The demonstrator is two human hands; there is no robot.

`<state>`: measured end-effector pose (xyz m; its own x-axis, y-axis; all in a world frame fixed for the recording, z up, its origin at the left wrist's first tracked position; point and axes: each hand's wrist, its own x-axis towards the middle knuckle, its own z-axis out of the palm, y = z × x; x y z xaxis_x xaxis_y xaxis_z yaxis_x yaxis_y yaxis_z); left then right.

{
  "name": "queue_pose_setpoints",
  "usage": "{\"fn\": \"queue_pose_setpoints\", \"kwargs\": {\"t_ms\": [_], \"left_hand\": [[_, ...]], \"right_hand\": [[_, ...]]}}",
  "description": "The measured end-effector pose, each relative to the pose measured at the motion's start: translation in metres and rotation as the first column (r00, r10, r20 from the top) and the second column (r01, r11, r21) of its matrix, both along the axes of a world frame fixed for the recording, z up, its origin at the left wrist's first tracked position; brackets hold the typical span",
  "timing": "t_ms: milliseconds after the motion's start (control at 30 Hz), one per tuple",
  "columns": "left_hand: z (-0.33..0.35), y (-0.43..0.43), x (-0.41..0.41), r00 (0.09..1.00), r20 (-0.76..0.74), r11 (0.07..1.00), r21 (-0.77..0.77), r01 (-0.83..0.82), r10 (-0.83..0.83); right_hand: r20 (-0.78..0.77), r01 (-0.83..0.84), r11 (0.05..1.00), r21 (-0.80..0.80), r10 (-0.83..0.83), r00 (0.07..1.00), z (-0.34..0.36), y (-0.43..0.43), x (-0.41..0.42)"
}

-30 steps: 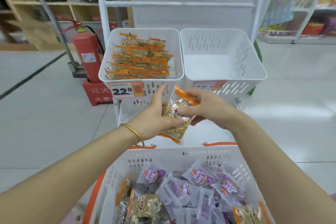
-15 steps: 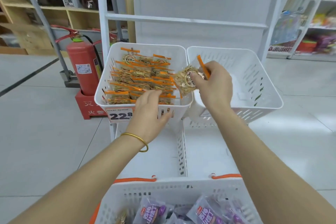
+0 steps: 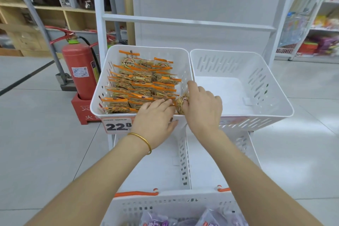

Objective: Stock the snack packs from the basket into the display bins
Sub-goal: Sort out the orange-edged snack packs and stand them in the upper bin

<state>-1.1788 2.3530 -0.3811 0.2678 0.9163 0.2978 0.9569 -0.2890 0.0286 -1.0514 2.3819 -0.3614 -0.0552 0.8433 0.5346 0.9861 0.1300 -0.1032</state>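
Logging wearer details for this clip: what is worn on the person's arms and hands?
No sleeves or gloves are in view. At the wrist of the left hand sits a thin gold-coloured bangle; the right hand and its wrist wear nothing.

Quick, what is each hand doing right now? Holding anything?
Left hand: open, straight fingers resting on the packs in the left bin.
Right hand: closed, pinching a snack pack.

left hand [image 3: 154, 118], right hand [image 3: 201, 110]: bare | left wrist: thin gold bangle [image 3: 145, 141] | forearms: bare
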Motion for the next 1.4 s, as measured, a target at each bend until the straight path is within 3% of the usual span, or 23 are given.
{"fn": "queue_pose_setpoints", "kwargs": {"t_ms": [100,233,333,433,500,633,700,800,900,1000,1100,1167,1267,1400], "left_hand": [[0.0,-0.001,-0.001,1.0,0.001,1.0,0.023,-0.009,0.009],[-0.002,-0.002,-0.003,1.0,0.0,1.0,0.009,0.004,-0.004],[-0.001,-0.004,-0.004,1.0,-0.001,1.0,0.004,0.009,-0.009],[0.002,-0.009,-0.006,0.999,0.028,0.999,0.045,0.021,-0.023],[0.005,-0.017,-0.006,0.998,0.028,0.989,0.139,0.057,-0.061],[0.007,-0.049,0.01,0.982,-0.013,0.963,0.193,0.188,-0.189],[-0.003,-0.072,0.03,0.96,-0.068,0.952,0.129,0.277,-0.27],[-0.033,-0.109,0.064,0.911,-0.121,0.919,-0.033,0.393,-0.393],[-0.064,-0.142,0.092,0.88,-0.12,0.887,-0.098,0.451,-0.46],[-0.085,-0.165,0.105,0.867,-0.067,0.862,-0.164,0.479,-0.494],[-0.098,-0.178,0.107,0.876,-0.036,0.866,-0.176,0.468,-0.481],[-0.102,-0.183,0.107,0.894,0.028,0.874,-0.2,0.443,-0.447],[-0.105,-0.188,0.108,0.911,0.101,0.883,-0.223,0.412,-0.4],[-0.108,-0.194,0.105,0.918,0.134,0.879,-0.266,0.397,-0.374]], "right_hand": [[0.09,0.042,0.997,-0.059,-0.037,0.995,0.003,0.008,-0.007],[0.153,-0.05,0.966,-0.252,0.091,0.984,0.01,0.014,-0.004],[-0.037,-0.166,0.967,-0.195,0.162,0.986,0.015,0.004,0.013],[-0.339,-0.263,0.962,-0.078,0.222,0.914,0.012,-0.033,0.041],[-0.434,-0.283,0.957,-0.062,0.23,0.871,0.001,-0.068,0.064],[-0.552,-0.218,0.953,-0.21,0.069,0.831,-0.031,-0.136,0.125],[-0.577,-0.149,0.946,-0.289,-0.048,0.815,-0.05,-0.172,0.16],[-0.49,-0.039,0.898,-0.438,-0.203,0.848,-0.081,-0.221,0.202],[-0.399,-0.013,0.824,-0.567,-0.261,0.879,-0.111,-0.253,0.225],[-0.344,-0.073,0.728,-0.682,-0.231,0.91,-0.139,-0.271,0.236],[-0.096,-0.022,0.614,-0.789,-0.089,0.991,-0.166,-0.275,0.241],[0.009,0.02,0.606,-0.795,-0.022,1.0,-0.181,-0.273,0.24],[0.142,0.064,0.672,-0.738,0.061,0.988,-0.197,-0.27,0.237],[0.202,0.076,0.662,-0.745,0.116,0.972,-0.199,-0.266,0.237]]}}
